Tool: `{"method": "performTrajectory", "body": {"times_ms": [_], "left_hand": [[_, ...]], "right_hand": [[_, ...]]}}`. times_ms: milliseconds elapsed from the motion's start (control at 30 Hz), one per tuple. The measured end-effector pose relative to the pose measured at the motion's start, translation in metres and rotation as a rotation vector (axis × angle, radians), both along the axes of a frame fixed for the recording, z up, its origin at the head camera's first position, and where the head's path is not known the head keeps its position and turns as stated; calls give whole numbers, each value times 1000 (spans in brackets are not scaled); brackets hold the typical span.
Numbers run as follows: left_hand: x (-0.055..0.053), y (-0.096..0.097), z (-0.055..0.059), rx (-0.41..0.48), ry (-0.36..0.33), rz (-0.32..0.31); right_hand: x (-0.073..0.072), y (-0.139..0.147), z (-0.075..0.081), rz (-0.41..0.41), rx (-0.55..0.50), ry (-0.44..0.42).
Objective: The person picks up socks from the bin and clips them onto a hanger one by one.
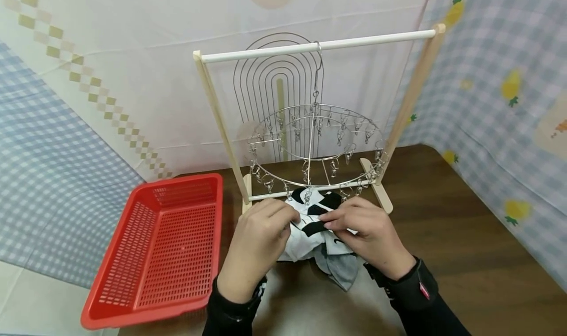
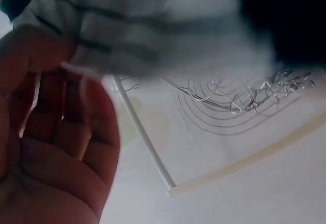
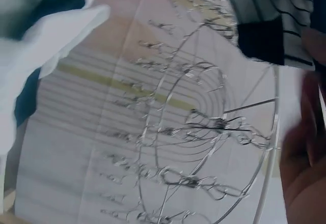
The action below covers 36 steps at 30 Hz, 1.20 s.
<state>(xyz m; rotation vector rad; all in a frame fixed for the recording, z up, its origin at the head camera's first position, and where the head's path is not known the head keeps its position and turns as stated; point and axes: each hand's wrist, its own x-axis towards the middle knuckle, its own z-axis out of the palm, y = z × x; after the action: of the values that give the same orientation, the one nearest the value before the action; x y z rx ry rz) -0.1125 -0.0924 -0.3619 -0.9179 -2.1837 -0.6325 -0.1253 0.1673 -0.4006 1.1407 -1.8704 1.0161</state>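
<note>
Just below the front of a round metal clip hanger (image 1: 310,184), both hands meet at a bunch of white, black and grey socks (image 1: 343,267). My left hand (image 1: 259,237) pinches a white sock with thin dark stripes (image 2: 117,25) at one edge. From the other side, my right hand (image 1: 369,228) pinches the striped sock between thumb and fingers, near a black patch (image 3: 261,43). In the right wrist view, other white and dark socks (image 3: 46,35) show at the left. Fingertips are partly hidden by cloth in both wrist views.
The hanger hooks onto a white rail (image 1: 372,41) of a wooden stand (image 1: 412,97), with many small metal clips around its rings. To the left sits a red perforated basket (image 1: 217,228). Brown tabletop (image 1: 443,213) extends right, bounded by a checked cloth (image 1: 483,124).
</note>
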Motion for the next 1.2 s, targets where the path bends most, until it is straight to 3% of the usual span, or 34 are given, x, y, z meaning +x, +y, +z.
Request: {"method": "performTrajectory", "body": {"times_ms": [133,233,300,533,767,1033,1200], "left_hand": [[-3,-2,-7,-40,145,24],[-6,-4,-17,-55,239,37],[-8,-7,-23,-47,258,49],[-9,-16,-43,15,211,53],[-1,-18,-53,30,167,22],[22,-40,-41,-80,49,57],[24,-69,-27,-110,39,140]], "right_hand": [[0,-4,-9,-35,13,31],[1,-5,-14,4,17,-16],[2,-5,-18,28,22,-58],[5,-5,-26,66,56,-156],[9,-7,-31,96,52,-191],[4,-19,-33,158,22,-181],[4,-8,-33,108,90,-147]]}}
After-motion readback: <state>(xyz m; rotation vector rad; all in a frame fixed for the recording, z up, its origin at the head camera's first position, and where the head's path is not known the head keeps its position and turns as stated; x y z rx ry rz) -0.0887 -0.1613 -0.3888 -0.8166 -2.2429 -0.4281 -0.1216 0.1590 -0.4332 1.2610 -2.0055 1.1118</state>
